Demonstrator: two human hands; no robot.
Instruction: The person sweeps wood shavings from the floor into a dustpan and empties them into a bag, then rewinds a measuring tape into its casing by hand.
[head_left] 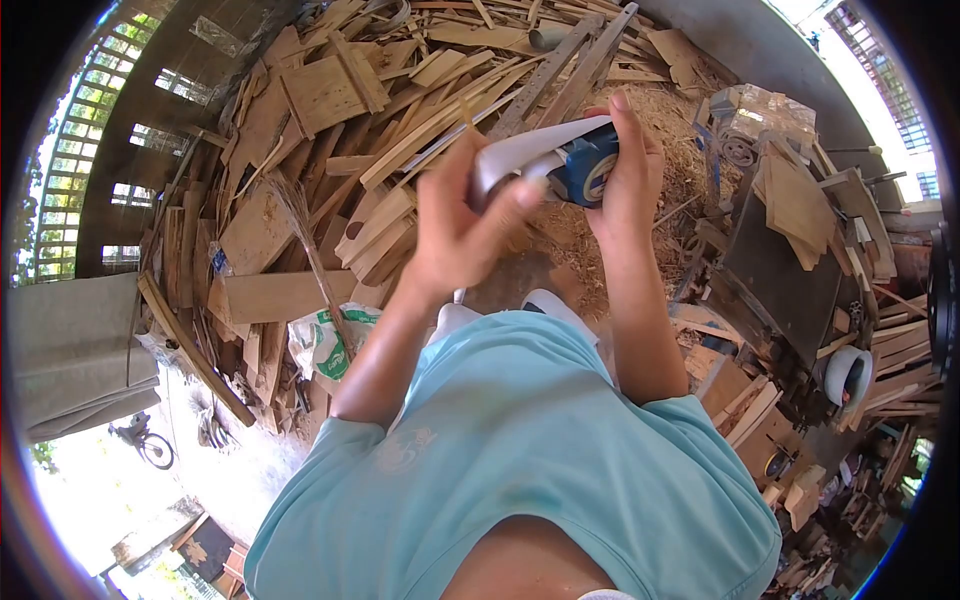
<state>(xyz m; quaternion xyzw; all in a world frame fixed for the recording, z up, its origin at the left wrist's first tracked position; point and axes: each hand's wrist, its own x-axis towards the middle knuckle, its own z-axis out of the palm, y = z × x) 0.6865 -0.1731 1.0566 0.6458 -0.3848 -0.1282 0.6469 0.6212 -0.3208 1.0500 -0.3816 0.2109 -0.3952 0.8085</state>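
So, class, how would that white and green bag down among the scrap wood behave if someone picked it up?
The bag will probably be floppy, since it looks creased and crumpled. It might catch as it comes up, because a long stick reaches down over it. Weight is hard to call: its contents don't show.

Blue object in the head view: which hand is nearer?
Right. The right hand holds the blue object; the left hand is left of it, at the white piece's far end.
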